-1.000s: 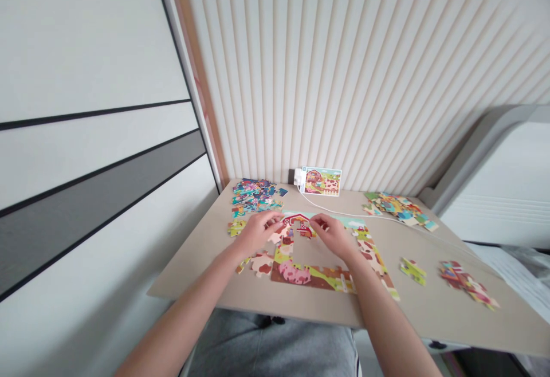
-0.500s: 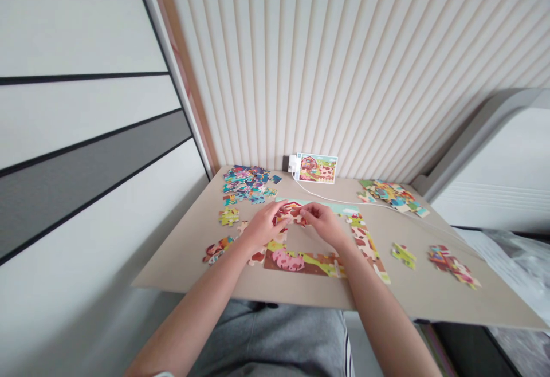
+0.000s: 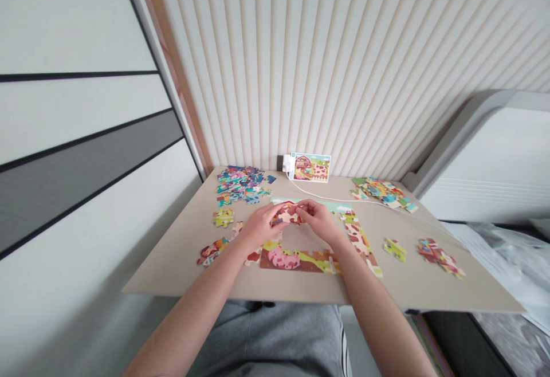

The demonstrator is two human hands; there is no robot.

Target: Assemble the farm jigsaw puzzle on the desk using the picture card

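Over the upper left of a partly assembled farm puzzle (image 3: 315,263), my left hand (image 3: 261,226) and my right hand (image 3: 318,220) hold a red-and-cream puzzle piece (image 3: 287,214) between them. Fingers of both hands pinch its edges. The puzzle forms a frame with bare table in its middle; a pink pig (image 3: 283,257) shows at its lower left and a brown-spotted strip (image 3: 358,237) at its right. Part of the top edge is hidden by my hands.
A picture card (image 3: 310,168) leans on the wall beside a white charger (image 3: 286,163) with a cable. Blue pieces (image 3: 240,182) lie back left, mixed pieces (image 3: 384,192) back right, and joined red pieces (image 3: 440,256) at right.
The view has shifted slightly. The piece between my hands has tilted, showing more of its cream-and-red face, and my fingers have moved a little around it.
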